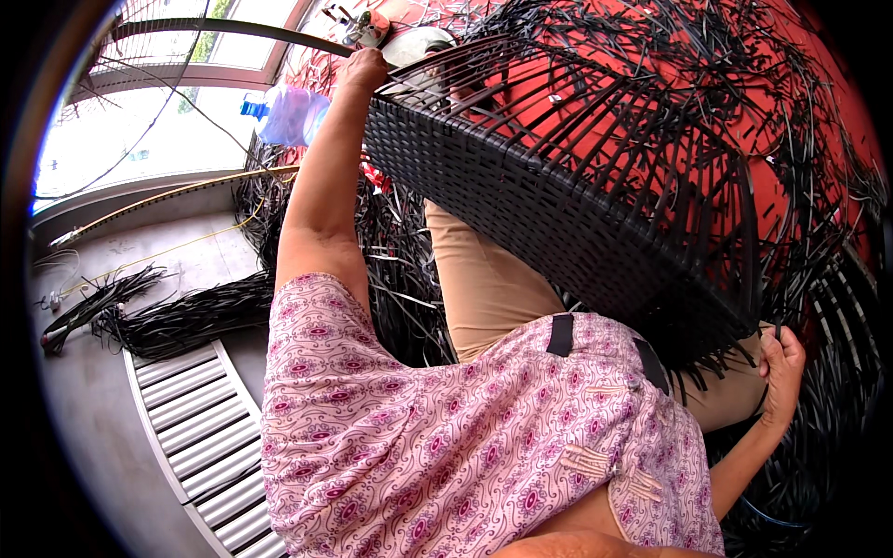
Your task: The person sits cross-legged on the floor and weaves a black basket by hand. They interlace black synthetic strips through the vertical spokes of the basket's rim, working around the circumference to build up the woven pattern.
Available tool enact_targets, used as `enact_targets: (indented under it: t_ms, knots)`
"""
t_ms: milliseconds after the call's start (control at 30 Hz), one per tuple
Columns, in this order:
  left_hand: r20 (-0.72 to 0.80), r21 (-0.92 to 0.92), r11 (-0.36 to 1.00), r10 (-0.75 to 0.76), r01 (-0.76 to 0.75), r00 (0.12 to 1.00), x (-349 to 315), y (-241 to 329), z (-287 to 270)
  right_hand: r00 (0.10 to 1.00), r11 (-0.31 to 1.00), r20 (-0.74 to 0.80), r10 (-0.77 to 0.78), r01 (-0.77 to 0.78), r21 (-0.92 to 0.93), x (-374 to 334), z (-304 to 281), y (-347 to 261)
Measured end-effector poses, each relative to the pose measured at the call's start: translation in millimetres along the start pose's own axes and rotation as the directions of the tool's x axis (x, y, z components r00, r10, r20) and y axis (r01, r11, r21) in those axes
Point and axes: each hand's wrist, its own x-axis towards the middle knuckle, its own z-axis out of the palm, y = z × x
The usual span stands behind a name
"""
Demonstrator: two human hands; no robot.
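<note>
A black woven wicker panel (521, 177) lies slanted across my lap, its near side tightly woven. Loose dark strips (605, 121) fan out from its far side. At the panel's upper left corner, my left hand (365, 70) is closed on a flat dark strip (270, 31), which curves away to the left past the window. Beside the panel's lower right corner, my right hand (781, 365) has its fingers bent together around a thin black strip (766, 400). Short strip ends hang from that corner. The fingertips of my left hand are partly hidden.
Tangled black strips (707, 37) cover much of the red floor covering (809, 102). A large clear bottle with a blue cap (290, 116) stands by the window. Bundled black strips (195, 312) lie on the grey floor beside a pale slatted grille (200, 418).
</note>
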Motion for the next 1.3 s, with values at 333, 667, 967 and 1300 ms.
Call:
enact_targets:
  t_ms: [333,667,967,1300]
  knots:
    - [-0.015,0.08,0.997,0.006,-0.005,1.0,-14.6,23.2,-1.0,1.0,1.0,-0.008,-0.006,0.006,-0.024,-2.2,-7.4,5.7]
    - [-0.052,0.16,0.984,0.086,-0.077,0.995,-24.5,34.4,-13.0,0.999,0.997,-0.011,-0.04,0.039,-0.072,-2.5,2.4,-5.8]
    - [-0.007,0.087,0.996,0.02,-0.02,1.0,-14.2,33.3,-9.2,0.999,0.997,-0.026,-0.028,0.026,-0.066,-1.6,9.5,-12.9]
    - [0.038,0.121,0.979,-0.171,0.165,0.985,-5.8,48.1,-7.9,0.999,0.998,-0.033,0.039,-0.04,-0.044,-3.4,12.5,-14.8]
